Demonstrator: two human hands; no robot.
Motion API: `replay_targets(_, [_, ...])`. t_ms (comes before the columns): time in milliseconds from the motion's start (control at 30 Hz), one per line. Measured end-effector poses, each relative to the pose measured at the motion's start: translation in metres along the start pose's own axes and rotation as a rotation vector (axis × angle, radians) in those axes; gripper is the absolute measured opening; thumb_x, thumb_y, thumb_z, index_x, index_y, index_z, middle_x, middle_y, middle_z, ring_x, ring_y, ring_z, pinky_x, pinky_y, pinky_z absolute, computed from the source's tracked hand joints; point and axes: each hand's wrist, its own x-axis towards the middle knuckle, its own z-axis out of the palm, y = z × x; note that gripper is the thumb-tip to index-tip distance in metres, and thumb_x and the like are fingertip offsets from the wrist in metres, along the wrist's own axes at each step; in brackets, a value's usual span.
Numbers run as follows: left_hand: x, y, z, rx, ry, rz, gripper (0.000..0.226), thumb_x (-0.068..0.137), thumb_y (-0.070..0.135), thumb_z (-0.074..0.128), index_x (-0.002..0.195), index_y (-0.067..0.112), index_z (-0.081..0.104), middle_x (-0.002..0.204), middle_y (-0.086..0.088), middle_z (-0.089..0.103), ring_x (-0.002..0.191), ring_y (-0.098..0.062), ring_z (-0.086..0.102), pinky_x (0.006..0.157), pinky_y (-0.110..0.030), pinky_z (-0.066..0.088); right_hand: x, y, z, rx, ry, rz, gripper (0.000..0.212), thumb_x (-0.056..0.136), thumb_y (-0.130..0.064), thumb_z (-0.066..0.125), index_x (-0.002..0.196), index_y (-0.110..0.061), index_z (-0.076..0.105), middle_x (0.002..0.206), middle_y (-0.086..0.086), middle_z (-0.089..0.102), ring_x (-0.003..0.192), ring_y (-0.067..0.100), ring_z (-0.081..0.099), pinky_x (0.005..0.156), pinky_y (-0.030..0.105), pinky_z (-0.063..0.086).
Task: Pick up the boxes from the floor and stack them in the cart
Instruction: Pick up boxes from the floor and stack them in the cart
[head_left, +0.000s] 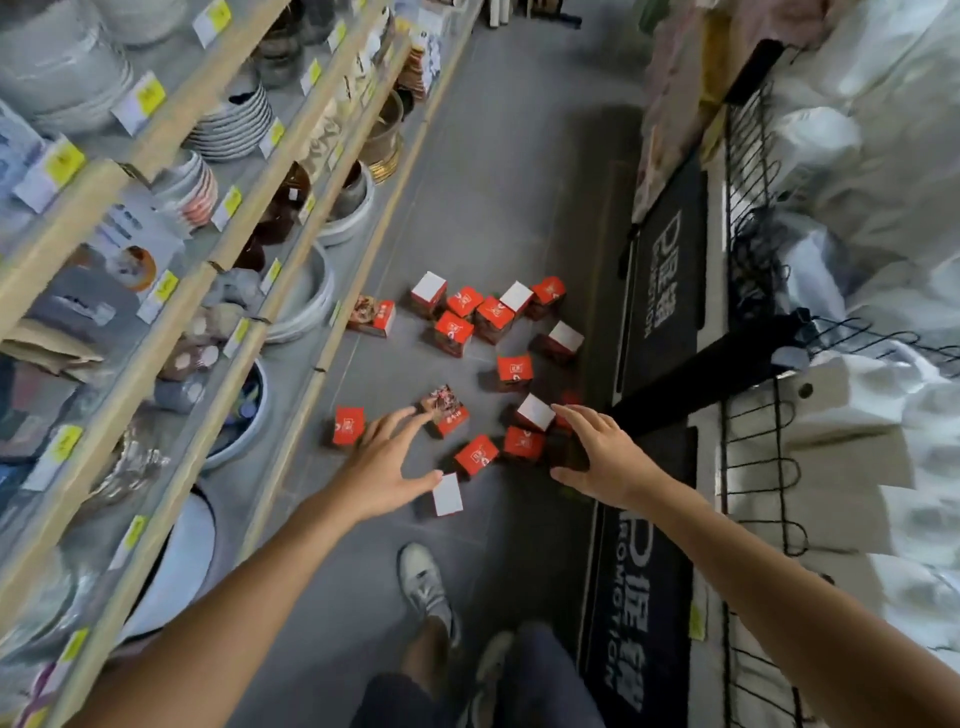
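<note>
Head view: boxes (475, 454) between open grips.

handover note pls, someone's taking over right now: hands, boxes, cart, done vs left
Left hand: open, fingers spread, reaching down over the boxes, holding nothing.
Right hand: open, reaching down by the white-topped box, holding nothing.
Small red-and-white cardboard boxes: all scattered on the grey tiled floor between shelf and cart.
Black wire cart: on the right; no boxes visible in it.
Done: nothing visibly.
Left: pick up every box, stack in cart.
</note>
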Motion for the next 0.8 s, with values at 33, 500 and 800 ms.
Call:
replay_targets(33, [0.015, -0.011, 0.007, 0.01, 0.0, -0.018, 0.096, 0.07, 0.074, 0.046, 0.153, 0.028, 0.029, 0.159, 0.0, 0.024, 0.147, -0.023, 0.021, 0.12, -0.039, 0.02, 0.016, 0.005, 0.009, -0.006, -0.006, 0.007, 0.09, 0.087, -0.046, 0.072, 0.158, -0.028, 0.018, 0.162, -0.002, 0.026, 0.149, 0.027, 0.023, 0.12, 0.045, 0.03])
replay_targets(500, [0.146, -0.142, 0.181, -0.047, -0.108, -0.172, 0.094, 0.069, 0.066, 0.049, 0.146, 0.012, 0.045, 0.143, -0.008, 0.049, 0.133, -0.03, 0.045, 0.109, -0.029, 0.029, 0.178, 0.104, 0.189, -0.04, -0.197, 0.079, 0.101, 0.086, -0.041, 0.073, 0.159, -0.031, 0.003, 0.165, -0.004, 0.014, 0.152, 0.023, 0.012, 0.124, 0.041, 0.015])
replay_targets(800, [0.208, -0.244, 0.31, -0.093, -0.079, -0.186, 0.096, 0.066, 0.066, 0.045, 0.148, 0.017, 0.04, 0.148, -0.002, 0.043, 0.136, -0.024, 0.038, 0.109, -0.021, 0.02, 0.315, 0.158, 0.333, -0.26, -0.291, -0.062, 0.101, 0.091, -0.027, 0.071, 0.16, -0.027, -0.002, 0.167, 0.003, 0.008, 0.154, 0.031, 0.008, 0.124, 0.044, 0.009])
